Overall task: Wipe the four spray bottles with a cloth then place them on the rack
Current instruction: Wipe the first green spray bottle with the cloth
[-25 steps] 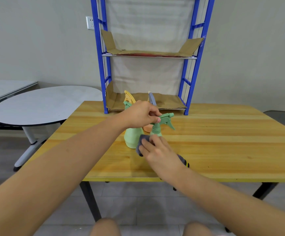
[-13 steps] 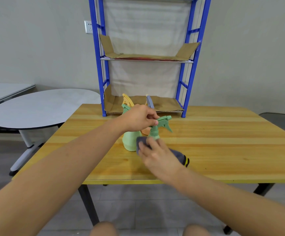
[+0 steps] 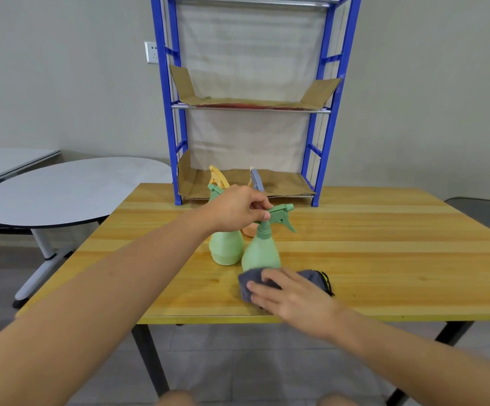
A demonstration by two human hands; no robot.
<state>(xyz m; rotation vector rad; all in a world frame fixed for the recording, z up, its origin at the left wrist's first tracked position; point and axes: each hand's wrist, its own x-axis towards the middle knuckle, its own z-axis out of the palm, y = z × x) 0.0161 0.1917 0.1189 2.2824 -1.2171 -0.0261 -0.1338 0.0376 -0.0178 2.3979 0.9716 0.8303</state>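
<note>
A green spray bottle (image 3: 260,253) stands upright on the wooden table (image 3: 384,259). My left hand (image 3: 237,208) pinches its trigger head from above. My right hand (image 3: 290,291) presses a grey cloth (image 3: 314,278) against the bottle's base, down at the tabletop. A second green bottle (image 3: 225,249) stands just left of it. Behind them an orange-bodied bottle (image 3: 249,230) with a blue-grey trigger is mostly hidden, and a yellow trigger head (image 3: 218,177) shows behind my left hand. The blue rack (image 3: 317,171) with cardboard-lined shelves stands at the table's back edge.
A round grey table (image 3: 67,191) sits to the left, beside the wooden table. A second grey tabletop (image 3: 6,161) lies at the far left. A wall socket (image 3: 151,52) is left of the rack. My knees show at the bottom edge.
My right hand has slid the cloth down from the bottle's neck to its base. My left hand has kept its hold on the trigger head. The camera has tilted up slightly.
</note>
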